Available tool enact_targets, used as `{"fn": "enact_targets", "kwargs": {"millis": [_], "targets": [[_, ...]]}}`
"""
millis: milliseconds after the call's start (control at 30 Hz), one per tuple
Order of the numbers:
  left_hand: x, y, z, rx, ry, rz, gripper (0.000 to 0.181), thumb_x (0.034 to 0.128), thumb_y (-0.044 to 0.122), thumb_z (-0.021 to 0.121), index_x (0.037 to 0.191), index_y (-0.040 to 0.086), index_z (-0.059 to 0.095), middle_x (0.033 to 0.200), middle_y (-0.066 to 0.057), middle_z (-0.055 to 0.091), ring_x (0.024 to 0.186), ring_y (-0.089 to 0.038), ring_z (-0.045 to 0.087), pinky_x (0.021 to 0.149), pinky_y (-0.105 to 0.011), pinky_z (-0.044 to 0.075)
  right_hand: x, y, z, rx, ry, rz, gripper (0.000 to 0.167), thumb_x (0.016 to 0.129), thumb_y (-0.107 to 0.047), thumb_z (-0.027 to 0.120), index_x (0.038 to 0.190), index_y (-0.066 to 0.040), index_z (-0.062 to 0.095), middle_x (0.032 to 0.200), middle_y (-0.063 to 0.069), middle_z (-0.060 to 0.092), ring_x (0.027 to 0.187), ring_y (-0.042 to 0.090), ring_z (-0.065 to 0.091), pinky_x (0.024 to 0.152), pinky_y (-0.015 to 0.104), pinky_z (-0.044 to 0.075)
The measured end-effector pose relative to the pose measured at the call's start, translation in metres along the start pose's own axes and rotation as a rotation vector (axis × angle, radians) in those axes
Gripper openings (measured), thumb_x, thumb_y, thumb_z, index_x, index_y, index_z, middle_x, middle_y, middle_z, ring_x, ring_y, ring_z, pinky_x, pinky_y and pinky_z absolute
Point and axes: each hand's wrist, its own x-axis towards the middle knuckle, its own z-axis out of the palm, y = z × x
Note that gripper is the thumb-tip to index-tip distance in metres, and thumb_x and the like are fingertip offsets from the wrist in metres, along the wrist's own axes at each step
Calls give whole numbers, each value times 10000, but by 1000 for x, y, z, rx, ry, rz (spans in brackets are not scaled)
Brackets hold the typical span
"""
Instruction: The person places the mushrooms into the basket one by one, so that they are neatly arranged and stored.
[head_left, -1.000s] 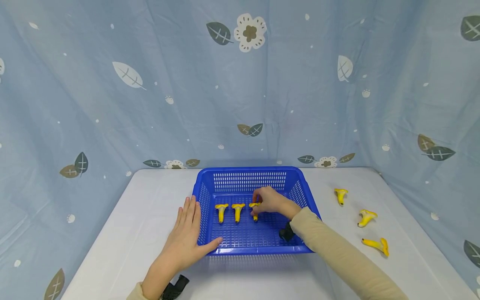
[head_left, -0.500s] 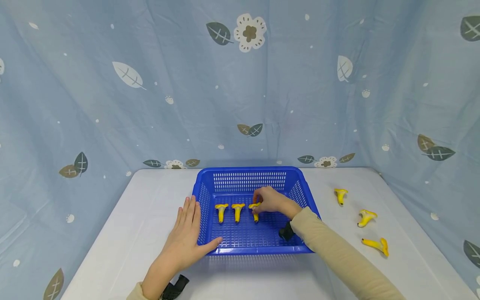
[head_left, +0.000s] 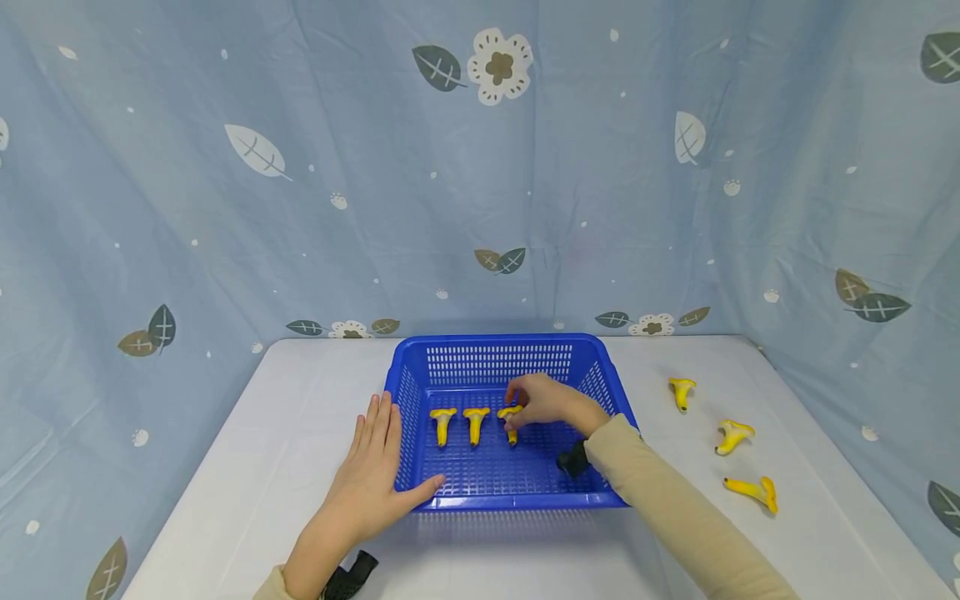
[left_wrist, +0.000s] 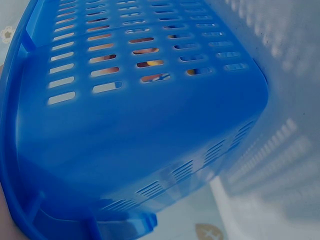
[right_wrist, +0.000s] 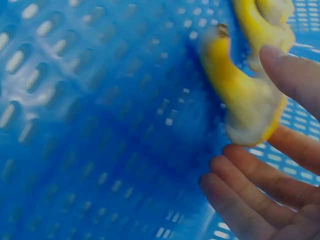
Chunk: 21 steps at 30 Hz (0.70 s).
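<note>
In the head view, a blue plastic basket [head_left: 525,502] holds three yellow chanterelle mushrooms in a row. Their caps point to the back. My right hand [head_left: 543,400] reaches in over the right side, thumb and index finger around the cap of the rightmost chanterelle mushroom [head_left: 512,435]. In the right wrist view that chanterelle [right_wrist: 250,110] lies between thumb and index finger, the other fingers spread. The middle chanterelle [head_left: 475,427] and left chanterelle [head_left: 442,427] lie untouched. My left hand [head_left: 367,483] rests flat along the basket's left side, thumb on the front rim.
Three more chanterelles lie on the white table [head_left: 300,400] to the right: a far one [head_left: 682,393], a middle one [head_left: 732,436] and a near one [head_left: 752,492]. A patterned blue curtain [head_left: 375,208] hangs behind and beside the table.
The rightmost chanterelle has shifted very slightly toward the front and right. The right thumb has drawn back a little from its stem. My left hand stays still.
</note>
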Motion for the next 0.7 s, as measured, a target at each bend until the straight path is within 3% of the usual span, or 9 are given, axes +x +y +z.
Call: {"fn": "enact_targets", "kwargs": {"millis": [300, 700], "targets": [[0, 0, 0, 3, -4, 0, 1171, 829, 734, 585, 1543, -89, 157, 1634, -243, 13, 1504, -392, -31, 1194, -565, 83, -9, 3, -16, 119, 61, -75, 435, 828, -249, 817, 1163, -13, 672, 1117, 141, 671, 1001, 270, 623, 857, 387, 555], [0, 0, -1, -6, -3, 5, 1163, 834, 720, 592, 1542, -91, 154, 1632, -249, 15, 1504, -390, -38, 1194, -568, 80, -27, 3, -35, 276, 280, -144, 412, 868, -282, 779, 1173, -29, 669, 1157, 172, 658, 990, 244, 630, 860, 396, 562]]}}
